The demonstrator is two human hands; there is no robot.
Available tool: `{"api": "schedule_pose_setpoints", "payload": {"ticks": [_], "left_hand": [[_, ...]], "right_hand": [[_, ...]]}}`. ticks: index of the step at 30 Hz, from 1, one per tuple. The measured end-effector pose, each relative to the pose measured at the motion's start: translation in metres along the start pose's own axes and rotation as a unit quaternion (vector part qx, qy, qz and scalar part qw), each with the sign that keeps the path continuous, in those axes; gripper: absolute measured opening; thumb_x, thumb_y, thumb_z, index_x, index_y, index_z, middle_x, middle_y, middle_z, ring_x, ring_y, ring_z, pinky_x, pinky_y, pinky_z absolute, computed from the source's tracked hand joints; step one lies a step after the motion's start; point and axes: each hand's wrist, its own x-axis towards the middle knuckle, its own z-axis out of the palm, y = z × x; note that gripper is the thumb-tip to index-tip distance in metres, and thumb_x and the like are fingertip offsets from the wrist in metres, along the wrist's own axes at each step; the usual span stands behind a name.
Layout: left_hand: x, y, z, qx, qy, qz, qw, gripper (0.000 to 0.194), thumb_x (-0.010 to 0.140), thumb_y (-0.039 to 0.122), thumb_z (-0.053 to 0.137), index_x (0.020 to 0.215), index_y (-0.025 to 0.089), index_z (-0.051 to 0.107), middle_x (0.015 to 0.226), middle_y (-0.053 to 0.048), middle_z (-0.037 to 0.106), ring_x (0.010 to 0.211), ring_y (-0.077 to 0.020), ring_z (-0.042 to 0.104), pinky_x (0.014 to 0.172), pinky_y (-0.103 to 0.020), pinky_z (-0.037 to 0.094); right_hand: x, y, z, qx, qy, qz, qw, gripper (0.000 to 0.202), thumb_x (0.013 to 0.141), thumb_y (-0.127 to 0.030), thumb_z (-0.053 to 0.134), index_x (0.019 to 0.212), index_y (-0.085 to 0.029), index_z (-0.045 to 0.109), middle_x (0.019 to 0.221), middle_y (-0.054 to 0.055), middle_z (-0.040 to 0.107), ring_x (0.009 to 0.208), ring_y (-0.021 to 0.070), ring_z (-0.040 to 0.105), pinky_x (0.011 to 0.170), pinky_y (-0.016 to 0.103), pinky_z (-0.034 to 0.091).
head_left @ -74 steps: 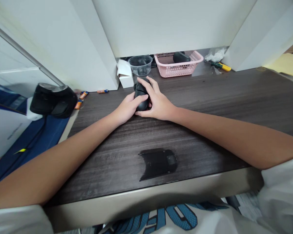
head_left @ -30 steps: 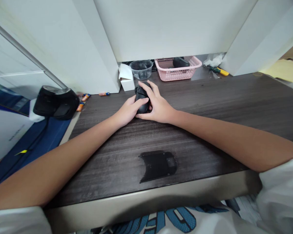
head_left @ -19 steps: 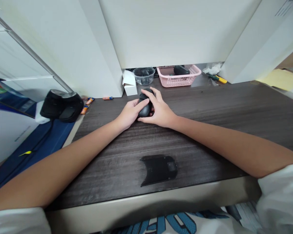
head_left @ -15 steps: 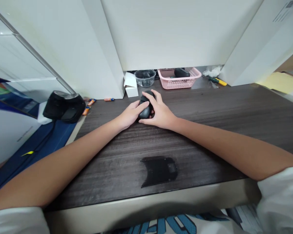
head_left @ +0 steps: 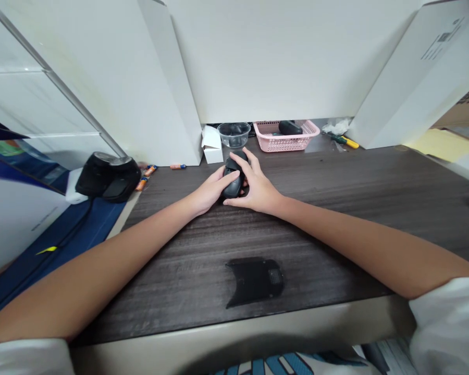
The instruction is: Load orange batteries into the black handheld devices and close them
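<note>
Both hands are closed around a black computer mouse (head_left: 231,188) over the middle of the dark wooden desk (head_left: 172,271). My left hand (head_left: 210,194) grips it from the left, thumb laid across its top. From the right, my right hand (head_left: 261,187) wraps it with bent fingers, and these hide part of its far end and side. Closer to me, a thin black cover piece (head_left: 254,281) lies flat on the desk; one end is curved inward and a small grid patch shows near the other.
At the back stand a small white box (head_left: 212,146), a clear plastic bowl (head_left: 234,136) and a pink basket (head_left: 285,143) with a black item inside. A yellow-and-green tool (head_left: 346,140) lies right of it. Orange batteries (head_left: 142,183) and a black device (head_left: 108,177) sit at left.
The camera view has tilted slightly, so everything sits a little lower. Both hands still hold the mouse, and the right fingers have shifted slightly at its far end.
</note>
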Motion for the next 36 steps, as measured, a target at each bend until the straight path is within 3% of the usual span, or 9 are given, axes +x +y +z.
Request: {"api": "schedule_pose_setpoints", "payload": {"ticks": [7, 11, 15, 18, 24, 29, 33, 36], "left_hand": [[0.002, -0.002, -0.001, -0.020, 0.013, -0.018, 1.000, 0.044, 0.095, 0.053, 0.078, 0.125, 0.022, 0.070, 0.105, -0.009, 0.083, 0.081, -0.0219, 0.078, 0.076, -0.033, 0.065], [0.002, -0.002, 0.002, -0.024, 0.040, -0.012, 0.999, 0.047, 0.100, 0.061, 0.066, 0.122, 0.021, 0.072, 0.103, -0.009, 0.083, 0.086, -0.0250, 0.079, 0.076, -0.035, 0.064], [0.002, -0.001, 0.002, -0.039, 0.082, 0.003, 0.996, 0.036, 0.094, 0.046, 0.071, 0.120, 0.021, 0.071, 0.112, -0.006, 0.082, 0.101, -0.0252, 0.078, 0.081, -0.033, 0.063], [0.004, -0.002, 0.001, -0.047, 0.090, 0.020, 0.995, 0.036, 0.093, 0.048, 0.071, 0.118, 0.022, 0.071, 0.115, -0.006, 0.081, 0.107, -0.0250, 0.077, 0.086, -0.033, 0.063], [0.007, -0.004, -0.005, -0.046, 0.078, -0.010, 0.996, 0.045, 0.097, 0.064, 0.061, 0.108, 0.021, 0.070, 0.099, -0.008, 0.080, 0.094, -0.0250, 0.078, 0.077, -0.034, 0.062], [0.004, -0.002, -0.001, -0.062, 0.111, 0.004, 0.992, 0.038, 0.091, 0.047, 0.076, 0.118, 0.023, 0.061, 0.098, -0.002, 0.079, 0.082, -0.0175, 0.076, 0.071, -0.027, 0.058], [0.004, -0.005, 0.002, -0.048, 0.143, 0.033, 0.988, 0.037, 0.094, 0.050, 0.074, 0.114, 0.022, 0.058, 0.097, -0.003, 0.078, 0.077, -0.0158, 0.075, 0.068, -0.025, 0.056], [0.007, -0.008, 0.001, -0.044, 0.176, 0.079, 0.980, 0.041, 0.094, 0.053, 0.074, 0.115, 0.022, 0.058, 0.096, -0.003, 0.078, 0.081, -0.0175, 0.076, 0.071, -0.027, 0.058]], "right_hand": [[0.001, 0.000, 0.001, 0.025, 0.006, 0.004, 1.000, 0.123, 0.074, -0.038, 0.098, 0.173, -0.040, 0.026, 0.183, 0.012, 0.004, 0.168, 0.0409, 0.027, 0.116, 0.059, 0.060], [0.001, 0.001, 0.001, 0.026, 0.007, 0.005, 1.000, 0.129, 0.071, -0.044, 0.101, 0.174, -0.040, 0.024, 0.183, 0.011, 0.004, 0.170, 0.0402, 0.022, 0.123, 0.062, 0.053], [0.001, -0.002, -0.001, 0.032, -0.004, -0.006, 0.999, 0.137, 0.068, -0.052, 0.102, 0.176, -0.045, 0.016, 0.185, 0.008, -0.001, 0.172, 0.0403, 0.016, 0.128, 0.067, 0.044], [0.000, -0.006, -0.002, 0.020, -0.003, -0.022, 1.000, 0.134, 0.071, -0.057, 0.099, 0.176, -0.044, 0.017, 0.185, 0.009, 0.005, 0.172, 0.0399, 0.015, 0.130, 0.069, 0.040], [0.000, -0.008, -0.003, -0.056, 0.042, -0.062, 0.996, 0.081, 0.099, -0.056, 0.069, 0.169, -0.030, 0.036, 0.177, 0.015, 0.032, 0.165, 0.0342, 0.033, 0.133, 0.062, 0.034], [0.003, -0.002, -0.003, -0.096, 0.118, 0.030, 0.988, 0.043, 0.106, -0.044, 0.053, 0.146, -0.027, 0.058, 0.152, 0.014, 0.060, 0.143, 0.0347, 0.055, 0.118, 0.059, 0.045], [0.005, 0.002, 0.001, -0.182, 0.052, 0.101, 0.977, 0.025, 0.097, -0.036, 0.063, 0.118, -0.024, 0.072, 0.118, 0.012, 0.072, 0.117, 0.0353, 0.064, 0.103, 0.054, 0.047], [0.006, 0.003, 0.004, -0.230, 0.006, 0.104, 0.968, 0.021, 0.098, -0.038, 0.067, 0.109, -0.023, 0.075, 0.112, 0.011, 0.073, 0.111, 0.0352, 0.064, 0.099, 0.052, 0.044]]}}
